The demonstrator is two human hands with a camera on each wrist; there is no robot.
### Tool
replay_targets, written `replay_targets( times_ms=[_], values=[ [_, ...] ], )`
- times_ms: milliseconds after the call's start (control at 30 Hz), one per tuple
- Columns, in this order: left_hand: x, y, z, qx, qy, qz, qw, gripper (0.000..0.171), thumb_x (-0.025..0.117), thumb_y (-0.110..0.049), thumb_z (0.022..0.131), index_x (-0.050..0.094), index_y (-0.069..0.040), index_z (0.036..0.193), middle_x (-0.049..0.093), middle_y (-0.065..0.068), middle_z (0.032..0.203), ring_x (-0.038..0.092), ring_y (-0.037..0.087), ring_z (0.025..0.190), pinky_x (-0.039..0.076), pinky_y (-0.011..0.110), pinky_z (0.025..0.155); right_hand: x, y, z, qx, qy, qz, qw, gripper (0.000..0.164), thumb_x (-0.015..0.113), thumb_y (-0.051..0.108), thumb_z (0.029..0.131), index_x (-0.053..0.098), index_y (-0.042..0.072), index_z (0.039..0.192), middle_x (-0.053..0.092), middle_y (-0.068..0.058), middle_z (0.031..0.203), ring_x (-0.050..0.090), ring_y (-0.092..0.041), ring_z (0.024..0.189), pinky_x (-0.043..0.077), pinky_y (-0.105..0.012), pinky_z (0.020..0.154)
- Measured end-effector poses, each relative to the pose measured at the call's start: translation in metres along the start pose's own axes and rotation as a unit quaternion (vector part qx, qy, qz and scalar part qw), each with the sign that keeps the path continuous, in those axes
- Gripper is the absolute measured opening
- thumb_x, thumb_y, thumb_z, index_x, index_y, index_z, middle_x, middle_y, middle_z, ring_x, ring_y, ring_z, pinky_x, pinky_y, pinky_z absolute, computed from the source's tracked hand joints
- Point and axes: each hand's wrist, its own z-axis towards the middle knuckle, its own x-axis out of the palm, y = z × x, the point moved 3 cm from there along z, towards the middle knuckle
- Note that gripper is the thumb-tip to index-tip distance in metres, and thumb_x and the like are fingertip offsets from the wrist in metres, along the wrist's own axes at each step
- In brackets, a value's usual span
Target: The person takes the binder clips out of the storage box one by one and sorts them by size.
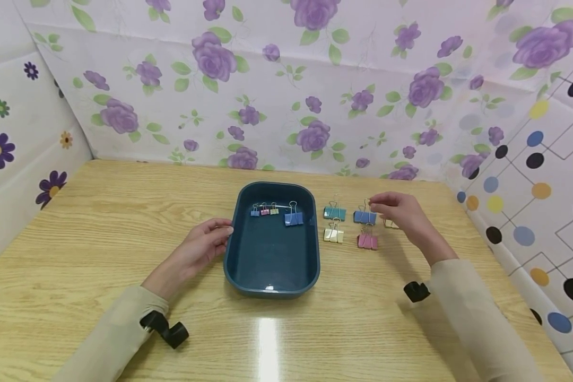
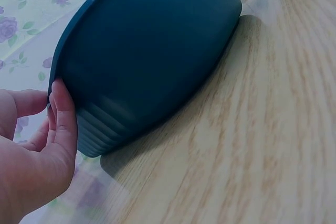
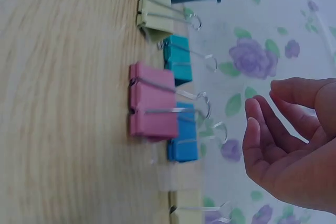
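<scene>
My left hand [image 1: 201, 245] pinches the left rim of a dark teal plastic tray [image 1: 269, 260]; in the left wrist view its fingers lie along the outer wall. Inside sit a large blue binder clip [image 1: 293, 219] and small blue [image 1: 255, 214], pink [image 1: 265, 212] and yellow [image 1: 274, 211] ones. My right hand [image 1: 403, 215] hovers beside the wire handles of another blue binder clip [image 3: 184, 148], thumb and fingers apart, holding nothing. Around it stand teal [image 1: 335, 214], pink [image 3: 153, 100] and pale yellow [image 1: 333, 235] binder clips. A second yellow clip [image 1: 391, 224] is partly hidden behind the right hand.
The wooden table [image 1: 124, 212] meets a floral cloth backdrop [image 1: 267, 106] at its far edge. Patterned cloth hangs at both sides, dotted cloth [image 1: 530, 233] on the right. Black mounts [image 1: 164, 329] sit at both wrists.
</scene>
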Motion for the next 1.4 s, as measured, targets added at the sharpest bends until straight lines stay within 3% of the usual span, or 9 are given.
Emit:
replay_targets(
  times_ms=[300, 567, 833, 1100, 1400],
  values=[
    [0.001, 0.0, 0.0, 0.004, 0.002, -0.004, 1.0, 0.016, 0.052, -0.005, 0.099, 0.049, -0.001, 0.114, 0.06, 0.002, 0.091, 0.056, 0.009, 0.075, 0.05, 0.022, 0.07, 0.026, 0.041, 0.01, -0.038, 0.047, -0.016, 0.998, 0.033, 0.06, 0.017, 0.097, 0.059, -0.004, 0.123, 0.058, -0.019, 0.124, 0.056, -0.031, 0.113, 0.044, -0.048, 0.097],
    [0.0, 0.002, 0.0, 0.005, 0.003, -0.001, 1.0, 0.018, 0.055, -0.008, 0.098, 0.05, -0.002, 0.114, 0.06, 0.002, 0.092, 0.056, 0.01, 0.076, 0.05, 0.022, 0.071, 0.053, 0.067, 0.023, -0.019, 0.098, 0.001, 0.995, 0.029, 0.059, 0.013, 0.098, 0.059, -0.002, 0.122, 0.06, -0.019, 0.122, 0.058, -0.032, 0.112, 0.044, -0.045, 0.098],
    [-0.001, 0.002, -0.001, 0.018, 0.017, 0.001, 0.9997, 0.021, 0.059, -0.011, 0.097, 0.051, -0.003, 0.114, 0.059, 0.002, 0.093, 0.056, 0.01, 0.077, 0.05, 0.022, 0.07, 0.077, 0.094, 0.037, -0.032, 0.1, -0.083, 0.991, 0.027, 0.062, 0.014, 0.095, 0.063, 0.001, 0.119, 0.064, -0.013, 0.114, 0.058, -0.03, 0.108, 0.048, -0.042, 0.092],
    [-0.001, 0.003, 0.001, -0.001, -0.002, -0.001, 1.0, 0.014, 0.052, -0.005, 0.099, 0.05, -0.002, 0.113, 0.06, 0.001, 0.09, 0.056, 0.01, 0.075, 0.049, 0.022, 0.069, 0.098, 0.107, 0.051, -0.021, 0.097, -0.087, 0.991, 0.024, 0.061, 0.007, 0.095, 0.064, -0.003, 0.116, 0.063, -0.015, 0.113, 0.061, -0.028, 0.103, 0.05, -0.037, 0.091],
    [0.0, 0.002, 0.001, 0.015, 0.003, -0.009, 0.9999, 0.012, 0.052, -0.001, 0.098, 0.052, -0.001, 0.11, 0.061, 0.001, 0.087, 0.057, 0.01, 0.075, 0.05, 0.023, 0.068, 0.122, 0.11, 0.062, -0.026, 0.092, -0.113, 0.989, 0.022, 0.065, 0.005, 0.092, 0.067, -0.004, 0.112, 0.064, -0.016, 0.113, 0.062, -0.029, 0.101, 0.051, -0.036, 0.088]
  ],
)
